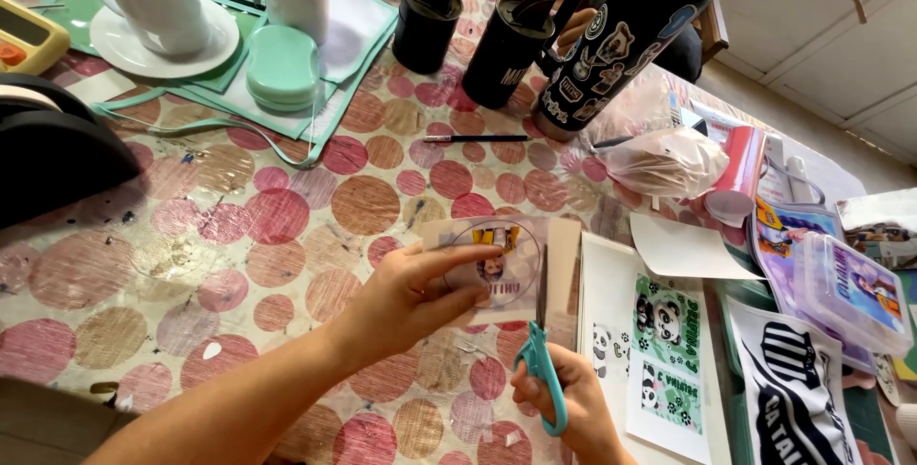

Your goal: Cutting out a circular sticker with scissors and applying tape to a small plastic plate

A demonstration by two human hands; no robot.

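Observation:
My left hand point(406, 298) pinches the near edge of a small printed sheet point(497, 264) with a round picture on it, holding it just above the tablecloth. My right hand point(564, 403) grips teal-handled scissors point(541, 369), whose blades run up along the sheet's right edge. The sheet lies between the two hands, left of a white sheet of panda stickers point(664, 360).
A dotted pink tablecloth point(277, 217) covers the table. At the back stand a white cup on a saucer point(158, 2), mint containers point(282, 59), two black lidded cups point(425, 16), a stickered black flask point(621, 35) and a pencil point(478, 138). Printed sheets and a clear box point(850, 293) crowd the right.

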